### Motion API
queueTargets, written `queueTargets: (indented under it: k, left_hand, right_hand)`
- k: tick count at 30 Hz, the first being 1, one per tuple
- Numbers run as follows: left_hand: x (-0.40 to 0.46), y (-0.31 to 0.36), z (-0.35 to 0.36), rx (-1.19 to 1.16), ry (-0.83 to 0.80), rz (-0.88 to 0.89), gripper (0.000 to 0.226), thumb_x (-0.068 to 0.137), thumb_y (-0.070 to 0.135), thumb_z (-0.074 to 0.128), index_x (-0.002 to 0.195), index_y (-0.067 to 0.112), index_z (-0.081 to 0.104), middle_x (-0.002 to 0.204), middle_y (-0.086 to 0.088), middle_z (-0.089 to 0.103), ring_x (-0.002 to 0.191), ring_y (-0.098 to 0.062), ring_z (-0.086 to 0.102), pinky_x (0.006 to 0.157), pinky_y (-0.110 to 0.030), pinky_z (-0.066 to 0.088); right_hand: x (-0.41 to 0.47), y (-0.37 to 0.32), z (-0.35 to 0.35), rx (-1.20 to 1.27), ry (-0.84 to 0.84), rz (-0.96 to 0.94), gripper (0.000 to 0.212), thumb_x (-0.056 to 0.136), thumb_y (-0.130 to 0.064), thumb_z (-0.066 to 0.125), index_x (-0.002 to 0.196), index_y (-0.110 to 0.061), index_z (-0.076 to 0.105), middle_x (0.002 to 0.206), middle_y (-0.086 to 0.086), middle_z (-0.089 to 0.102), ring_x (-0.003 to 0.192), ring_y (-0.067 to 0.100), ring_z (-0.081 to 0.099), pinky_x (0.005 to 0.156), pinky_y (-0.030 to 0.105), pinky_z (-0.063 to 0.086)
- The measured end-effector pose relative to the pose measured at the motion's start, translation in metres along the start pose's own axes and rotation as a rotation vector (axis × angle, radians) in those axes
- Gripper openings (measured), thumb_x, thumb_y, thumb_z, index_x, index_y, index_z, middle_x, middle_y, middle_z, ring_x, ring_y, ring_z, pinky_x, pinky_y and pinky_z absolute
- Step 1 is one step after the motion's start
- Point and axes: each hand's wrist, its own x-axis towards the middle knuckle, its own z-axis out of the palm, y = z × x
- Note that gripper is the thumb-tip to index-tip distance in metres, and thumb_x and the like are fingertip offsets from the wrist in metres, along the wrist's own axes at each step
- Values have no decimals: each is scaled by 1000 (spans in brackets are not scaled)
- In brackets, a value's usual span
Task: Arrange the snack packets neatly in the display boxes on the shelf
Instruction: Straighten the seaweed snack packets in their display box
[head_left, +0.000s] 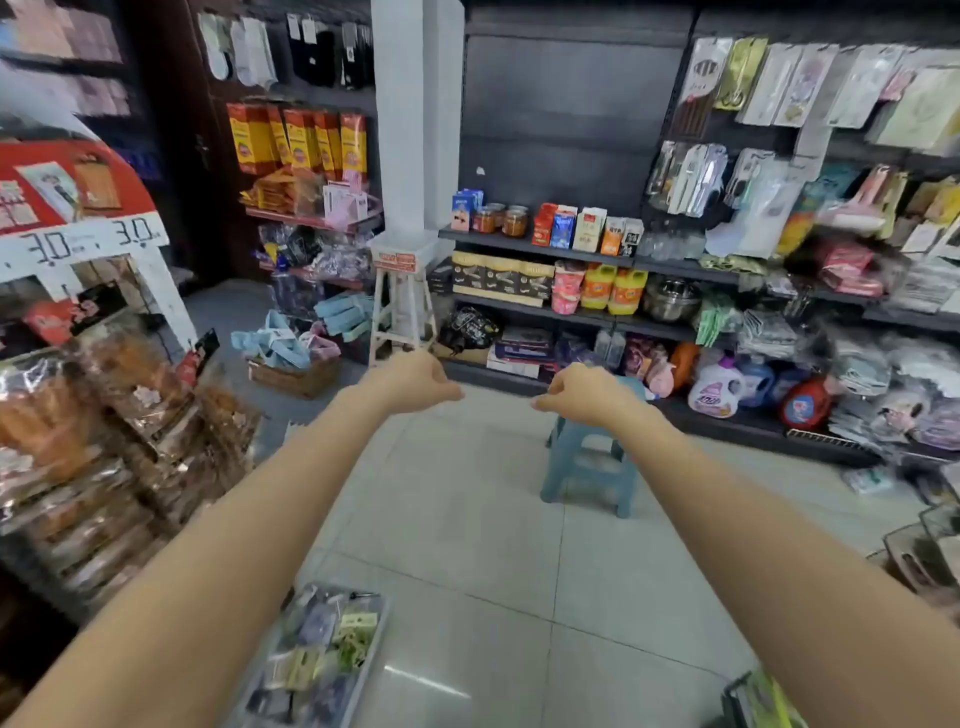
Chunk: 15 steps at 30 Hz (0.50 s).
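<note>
Both my arms stretch straight out over the tiled shop floor. My left hand (415, 382) and my right hand (582, 392) hang side by side with fingers loosely curled, and neither holds anything. Snack packets (119, 415) in clear wrap, brown and orange, lie stacked on a rack at my left, well away from both hands. Above them stands a red display stand (67, 182) with white price cards reading 3.0.
A blue plastic stool (592, 462) stands on the floor just under my right hand, a white stool (402, 306) by the pillar beyond. Dark shelves (545, 244) of groceries and detergent bottles fill the right side. A tray of small items (322, 660) lies below my left arm.
</note>
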Motion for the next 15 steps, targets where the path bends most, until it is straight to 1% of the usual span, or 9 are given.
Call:
queueTargets:
  k: [2, 4, 5, 8, 10, 13, 15]
  left_hand:
    - [23, -11, 4, -19, -44, 2, 40, 90, 42, 58, 112, 10, 66, 110, -7, 64, 98, -23, 60, 82, -29, 46]
    - [50, -25, 9, -31, -65, -1, 37, 90, 40, 59, 110, 11, 67, 108, -7, 65, 98, -23, 60, 80, -28, 45]
    - [64, -30, 10, -30, -68, 3, 35, 89, 41, 60, 107, 11, 68, 108, -7, 66, 99, -24, 61, 81, -29, 47]
    - [110, -51, 9, -53, -64, 10, 33, 88, 41, 62, 103, 12, 68, 110, -8, 66, 101, -23, 61, 85, -34, 49]
    - [138, -63, 6, -44, -57, 27, 34, 89, 39, 61, 107, 11, 67, 112, -8, 64, 101, -22, 60, 83, -32, 48]
    - [176, -77, 1, -39, -73, 37, 38, 91, 39, 58, 115, 10, 65, 115, -8, 64, 102, -22, 60, 85, -33, 48]
    - [201, -86, 1, -49, -85, 42, 37, 91, 38, 58, 116, 11, 64, 115, -8, 64, 99, -21, 59, 87, -34, 48]
  right_hand:
    - [26, 2, 9, 9, -31, 18, 41, 88, -47, 56, 81, -8, 64, 70, 3, 57, 74, 23, 55, 65, 32, 43]
    - [56, 6, 18, 35, -70, 54, 44, 88, -48, 56, 89, -6, 68, 79, 6, 62, 77, 24, 58, 67, 33, 45]
    - [72, 7, 23, 42, -80, 66, 45, 87, -49, 57, 91, -6, 68, 80, 6, 63, 79, 25, 58, 67, 33, 45]
    - [117, 5, 32, 29, -111, 105, 43, 86, -49, 57, 90, -8, 68, 68, 0, 55, 77, 24, 55, 64, 32, 42]
    - [146, 4, 35, 39, -96, 123, 39, 86, -50, 57, 88, -13, 68, 66, -3, 52, 75, 23, 54, 65, 31, 43]
    - [183, 0, 39, 82, -76, 123, 37, 86, -48, 57, 86, -12, 69, 65, -3, 52, 74, 21, 53, 64, 31, 43]
    - [205, -1, 42, 114, -68, 129, 37, 86, -46, 57, 87, -12, 69, 72, 0, 58, 78, 21, 55, 70, 33, 47]
